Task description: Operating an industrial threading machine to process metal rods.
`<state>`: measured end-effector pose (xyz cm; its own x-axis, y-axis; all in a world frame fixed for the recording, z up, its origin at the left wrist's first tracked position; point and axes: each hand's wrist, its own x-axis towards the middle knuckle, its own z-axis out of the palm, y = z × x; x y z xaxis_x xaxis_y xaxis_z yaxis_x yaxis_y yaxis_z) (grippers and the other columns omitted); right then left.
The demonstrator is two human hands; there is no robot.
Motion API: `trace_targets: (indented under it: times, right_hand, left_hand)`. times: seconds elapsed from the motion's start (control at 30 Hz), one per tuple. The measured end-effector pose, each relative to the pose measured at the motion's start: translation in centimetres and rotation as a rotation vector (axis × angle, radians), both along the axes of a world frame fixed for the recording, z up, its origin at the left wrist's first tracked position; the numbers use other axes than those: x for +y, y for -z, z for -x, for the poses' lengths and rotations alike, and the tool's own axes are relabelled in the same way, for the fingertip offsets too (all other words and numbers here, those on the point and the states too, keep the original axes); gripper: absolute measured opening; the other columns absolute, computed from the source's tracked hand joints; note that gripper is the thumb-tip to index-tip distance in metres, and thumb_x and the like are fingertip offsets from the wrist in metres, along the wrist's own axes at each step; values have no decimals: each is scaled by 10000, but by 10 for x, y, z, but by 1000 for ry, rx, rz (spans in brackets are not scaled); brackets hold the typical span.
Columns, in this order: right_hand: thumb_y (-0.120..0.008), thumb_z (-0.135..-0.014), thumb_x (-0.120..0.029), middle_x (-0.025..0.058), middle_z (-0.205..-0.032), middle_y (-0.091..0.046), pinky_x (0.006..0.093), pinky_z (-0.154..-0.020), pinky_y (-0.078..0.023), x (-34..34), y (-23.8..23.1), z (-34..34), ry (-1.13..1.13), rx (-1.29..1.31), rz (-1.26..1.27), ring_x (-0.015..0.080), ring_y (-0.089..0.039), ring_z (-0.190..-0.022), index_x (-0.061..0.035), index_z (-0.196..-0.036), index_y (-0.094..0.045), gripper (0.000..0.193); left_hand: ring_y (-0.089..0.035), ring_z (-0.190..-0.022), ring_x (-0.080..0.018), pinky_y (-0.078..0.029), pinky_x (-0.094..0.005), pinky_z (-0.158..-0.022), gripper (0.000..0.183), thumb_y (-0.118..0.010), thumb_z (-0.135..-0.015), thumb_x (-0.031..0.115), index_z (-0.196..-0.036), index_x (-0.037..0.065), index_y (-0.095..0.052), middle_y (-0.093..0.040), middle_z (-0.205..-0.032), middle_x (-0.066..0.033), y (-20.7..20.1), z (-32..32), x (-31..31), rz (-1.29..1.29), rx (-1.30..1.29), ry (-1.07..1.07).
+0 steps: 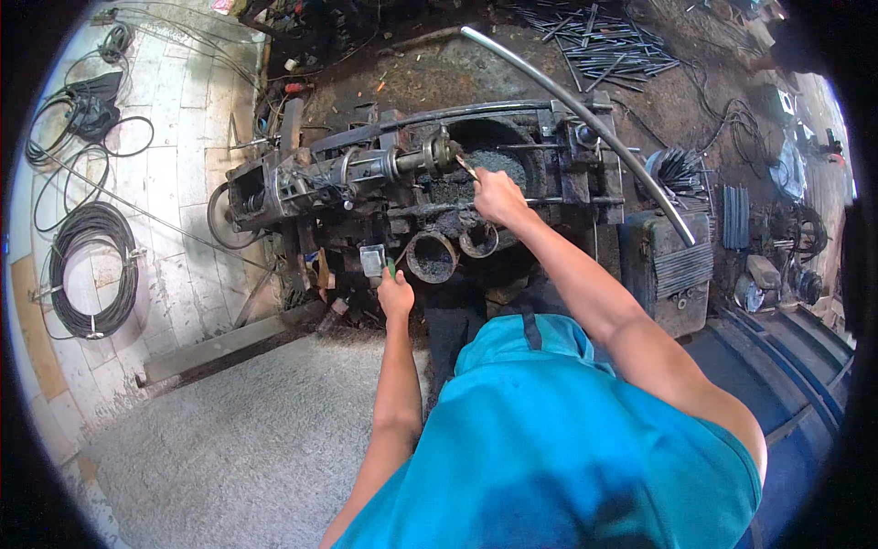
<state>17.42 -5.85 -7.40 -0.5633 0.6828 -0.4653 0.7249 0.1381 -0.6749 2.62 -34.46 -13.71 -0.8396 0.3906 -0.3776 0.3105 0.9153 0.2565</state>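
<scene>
From my head, above and behind my left hand (395, 296) and right hand (499, 197), one near fisheye faces down.

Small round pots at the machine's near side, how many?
2: the larger pot nearer the left hand, the smaller pot to that pot's right. The machine may hide others.

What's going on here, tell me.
Someone is working at a machine. The right hand holds a thin tool at the machine's round end; contact is unclear. The left hand grips a small green thing, hard to identify, near a pot with grey bits inside.
</scene>
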Motion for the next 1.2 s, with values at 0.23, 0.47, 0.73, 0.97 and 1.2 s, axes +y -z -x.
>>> trace_targets:
  times: [0.23, 0.47, 0.73, 0.97, 1.2]
  right_hand:
    - [-520, -883, -168, 285, -947, -647, 545, -799, -496, -13, -5, -35, -137, 22, 3, 466, -624, -924, -8, -1075, -585, 258]
    - [-506, -880, -174, 282, -973, -647, 544, -833, -487, -6, -3, -18, 160, 88, 73, 459, -623, -951, -25, -1073, -608, 265]
    - [-508, -844, -173, 276, -959, -650, 540, -849, -491, -46, -11, -58, -84, 143, 184, 455, -624, -931, -103, -1018, -667, 246]
    - [-559, -757, -144, 322, -923, -656, 454, -785, -553, -121, 53, -14, -219, 70, 392, 406, -678, -883, 134, -955, -628, 348]
    - [-549, -782, -90, 273, -866, -658, 383, -487, -551, -121, 22, -27, -129, 49, 656, 319, -681, -590, 97, -1261, -413, 532]
  left_hand:
    - [-598, -1027, -466, -473, -512, -877, 439, -537, -940, 269, -1272, -19, -527, -621, -1085, -315, 3, 4, -3, 10, 14, 21]
    - [-611, -989, -460, -479, -512, -839, 377, -557, -927, 256, -1217, 15, -572, -643, -1047, -287, 1, -1, 6, 17, 44, -28]
    - [-607, -1002, -453, -474, -503, -847, 375, -568, -922, 264, -1214, 30, -580, -649, -1037, -277, -5, -3, 4, 35, 42, -68]
    - [-629, -1017, -410, -491, -462, -844, 454, -587, -916, 296, -1280, 27, -570, -645, -1082, -274, 3, -5, 19, 43, 36, -31]
    - [-570, -1100, -448, -452, -473, -925, 520, -552, -918, 297, -1336, -6, -490, -604, -1152, -301, 25, 10, -13, 23, -36, -110]
